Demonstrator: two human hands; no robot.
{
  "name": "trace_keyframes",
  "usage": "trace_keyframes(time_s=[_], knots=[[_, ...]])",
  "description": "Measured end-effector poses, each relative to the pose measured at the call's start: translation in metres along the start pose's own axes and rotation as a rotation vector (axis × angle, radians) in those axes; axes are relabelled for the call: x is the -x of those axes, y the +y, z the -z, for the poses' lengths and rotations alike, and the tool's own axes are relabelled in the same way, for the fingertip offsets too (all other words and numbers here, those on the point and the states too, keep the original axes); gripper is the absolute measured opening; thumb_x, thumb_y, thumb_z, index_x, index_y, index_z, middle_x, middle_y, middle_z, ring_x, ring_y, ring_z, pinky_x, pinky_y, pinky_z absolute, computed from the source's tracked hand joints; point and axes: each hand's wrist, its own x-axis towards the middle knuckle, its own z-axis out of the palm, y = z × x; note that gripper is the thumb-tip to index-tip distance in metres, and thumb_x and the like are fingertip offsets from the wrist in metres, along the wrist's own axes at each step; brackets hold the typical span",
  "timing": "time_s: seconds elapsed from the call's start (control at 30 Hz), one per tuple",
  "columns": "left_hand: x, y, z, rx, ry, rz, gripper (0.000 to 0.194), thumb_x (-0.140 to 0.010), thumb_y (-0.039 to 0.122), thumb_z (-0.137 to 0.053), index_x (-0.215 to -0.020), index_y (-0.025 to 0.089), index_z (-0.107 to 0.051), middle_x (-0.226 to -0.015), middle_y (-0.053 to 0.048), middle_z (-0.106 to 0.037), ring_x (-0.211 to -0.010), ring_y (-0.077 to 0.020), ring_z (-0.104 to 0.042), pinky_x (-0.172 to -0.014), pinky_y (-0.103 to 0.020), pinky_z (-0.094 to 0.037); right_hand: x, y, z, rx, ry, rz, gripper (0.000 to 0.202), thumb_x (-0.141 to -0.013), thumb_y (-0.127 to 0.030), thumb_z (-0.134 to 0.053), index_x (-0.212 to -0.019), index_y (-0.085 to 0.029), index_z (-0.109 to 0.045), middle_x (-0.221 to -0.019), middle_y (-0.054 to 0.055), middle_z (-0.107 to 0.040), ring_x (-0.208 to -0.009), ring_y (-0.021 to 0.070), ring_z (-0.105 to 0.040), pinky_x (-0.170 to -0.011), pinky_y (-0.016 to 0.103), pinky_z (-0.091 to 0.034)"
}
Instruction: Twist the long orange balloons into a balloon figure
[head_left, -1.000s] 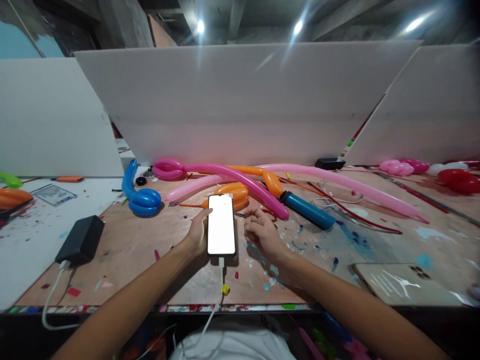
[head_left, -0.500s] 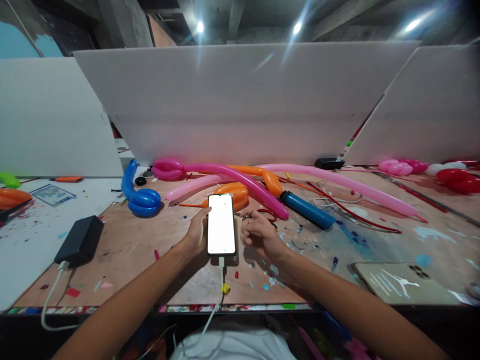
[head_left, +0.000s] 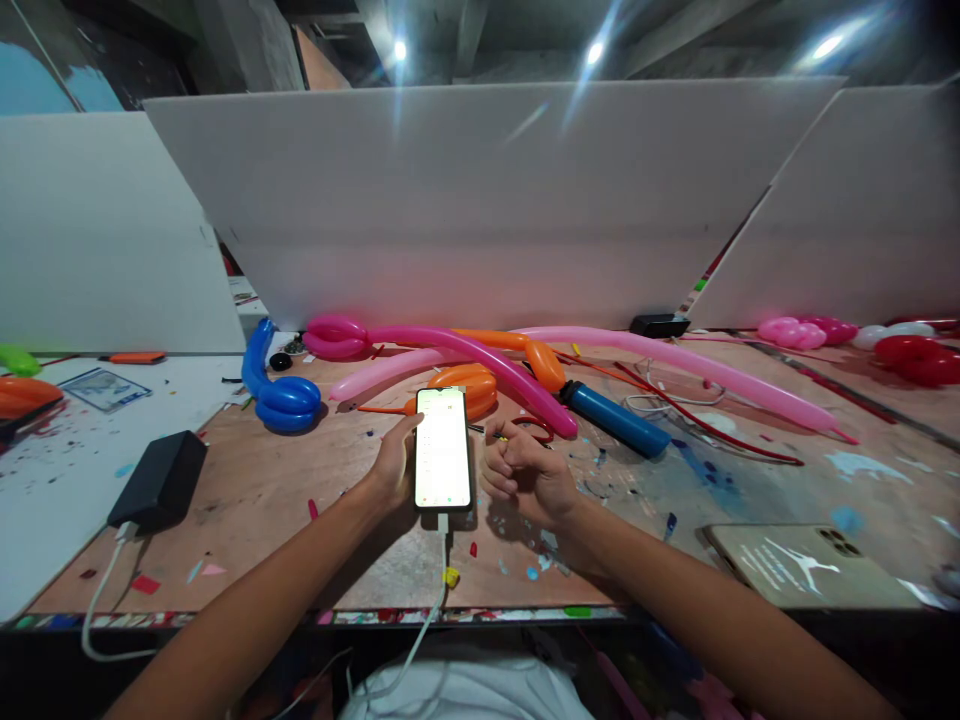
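My left hand (head_left: 395,455) is closed on a smartphone (head_left: 442,450), held upright with its lit white screen facing me and the thumb on its left edge. A white charging cable (head_left: 444,545) runs down from the phone's lower end. To the right of the phone is my right hand (head_left: 529,470), its fingers curled in loosely and apart from the screen; I see nothing held in them. Behind the phone lies an orange twisted balloon (head_left: 478,390), partly hidden. A magenta balloon (head_left: 480,352) stretches across just beyond both hands.
A blue balloon pump (head_left: 619,420) lies right of centre, near a long pink balloon (head_left: 712,370). At left are a blue balloon (head_left: 289,403) and a black power bank (head_left: 159,482) with a cable. Another phone (head_left: 810,565) lies face down at front right. White panels (head_left: 487,200) stand behind.
The phone's screen content has changed a little. My right hand's fingers have shifted slightly, the index finger bending differently. My left hand and the phone stay in place.
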Motion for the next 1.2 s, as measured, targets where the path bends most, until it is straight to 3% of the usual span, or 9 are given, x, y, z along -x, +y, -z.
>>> trace_keyframes(time_s=[0.13,0.27,0.33,0.4,0.43,0.5,0.6,0.97,1.2], knots=[[0.001,0.002,-0.002,0.013,-0.015,-0.008,0.037,-0.082,0.038,-0.053,-0.095,0.007,-0.066,-0.081,-0.015,-0.073,-0.066,-0.0255,-0.068,-0.063,-0.036,-0.053,-0.001,0.001,-0.001,-0.028,0.026,-0.005,0.027,-0.06,-0.014,-0.058,-0.085,-0.02,-0.053,-0.048,-0.01,-0.032,-0.043,0.0069,-0.025,-0.044,0.021,-0.023],[0.005,0.005,-0.007,0.024,0.004,-0.007,0.032,-0.082,0.035,-0.052,-0.092,0.008,-0.066,-0.077,-0.013,-0.073,-0.063,-0.0239,-0.068,-0.061,-0.034,-0.053,-0.002,0.004,0.004,0.104,0.049,0.026,0.027,-0.058,-0.014,-0.057,-0.083,-0.021,-0.053,-0.053,-0.008,-0.037,-0.045,0.0075,-0.03,-0.046,0.021,-0.026],[0.007,0.006,-0.01,0.027,0.031,-0.01,0.033,-0.083,0.034,-0.05,-0.093,0.007,-0.066,-0.075,-0.013,-0.072,-0.062,-0.0239,-0.067,-0.06,-0.034,-0.053,0.0,0.006,0.006,0.37,0.062,0.135,0.022,-0.064,-0.016,-0.055,-0.085,-0.022,-0.056,-0.063,-0.003,-0.047,-0.053,0.0111,-0.042,-0.052,0.025,-0.036],[0.008,0.007,-0.011,0.025,0.046,-0.019,0.035,-0.084,0.034,-0.047,-0.095,0.006,-0.066,-0.073,-0.012,-0.072,-0.061,-0.0242,-0.067,-0.06,-0.035,-0.053,0.004,0.008,0.006,0.822,0.023,0.33,0.025,-0.07,-0.02,-0.057,-0.094,-0.023,-0.062,-0.09,0.005,-0.058,-0.081,0.0194,-0.056,-0.073,0.036,-0.046],[0.007,0.007,-0.01,0.026,0.035,-0.028,0.036,-0.085,0.033,-0.046,-0.097,0.006,-0.066,-0.073,-0.011,-0.072,-0.061,-0.0242,-0.067,-0.061,-0.035,-0.053,0.007,0.009,0.005,1.07,-0.033,0.435,0.029,-0.072,-0.023,-0.061,-0.1,-0.024,-0.064,-0.108,0.008,-0.058,-0.1,0.0244,-0.054,-0.087,0.044,-0.044],[0.005,0.007,-0.008,0.03,0.001,-0.058,0.037,-0.085,0.033,-0.046,-0.1,0.005,-0.065,-0.075,-0.011,-0.071,-0.063,-0.0242,-0.067,-0.062,-0.034,-0.053,0.011,0.012,0.002,1.476,-0.191,0.592,0.038,-0.072,-0.029,-0.067,-0.11,-0.028,-0.066,-0.138,0.009,-0.044,-0.127,0.0323,-0.038,-0.106,0.054,-0.029],[0.0,0.007,-0.005,0.036,0.001,-0.085,0.037,-0.085,0.031,-0.046,-0.103,0.004,-0.065,-0.079,-0.013,-0.072,-0.068,-0.0253,-0.068,-0.066,-0.035,-0.053,0.015,0.016,-0.001,1.773,-0.349,0.642,0.045,-0.073,-0.037,-0.068,-0.116,-0.028,-0.064,-0.152,0.008,-0.026,-0.138,0.0363,-0.023,-0.112,0.058,-0.018],[0.003,0.006,-0.007,0.055,0.02,-0.028,0.04,-0.082,0.033,-0.051,-0.106,0.004,-0.065,-0.082,-0.015,-0.073,-0.071,-0.0274,-0.07,-0.069,-0.037,-0.054,0.014,0.017,0.004,1.916,-0.373,0.517,0.056,-0.074,-0.044,-0.067,-0.127,-0.028,-0.057,-0.156,0.011,-0.016,-0.142,0.0362,-0.016,-0.114,0.057,-0.012],[0.0,0.005,-0.004,0.067,0.007,-0.058,0.036,-0.082,0.032,-0.051,-0.101,0.005,-0.066,-0.082,-0.015,-0.073,-0.07,-0.0264,-0.069,-0.067,-0.036,-0.055,0.008,0.021,0.011,1.838,-0.186,0.504,0.063,-0.076,-0.037,-0.066,-0.136,-0.025,-0.049,-0.154,0.014,-0.021,-0.141,0.0331,-0.022,-0.112,0.055,-0.023]])
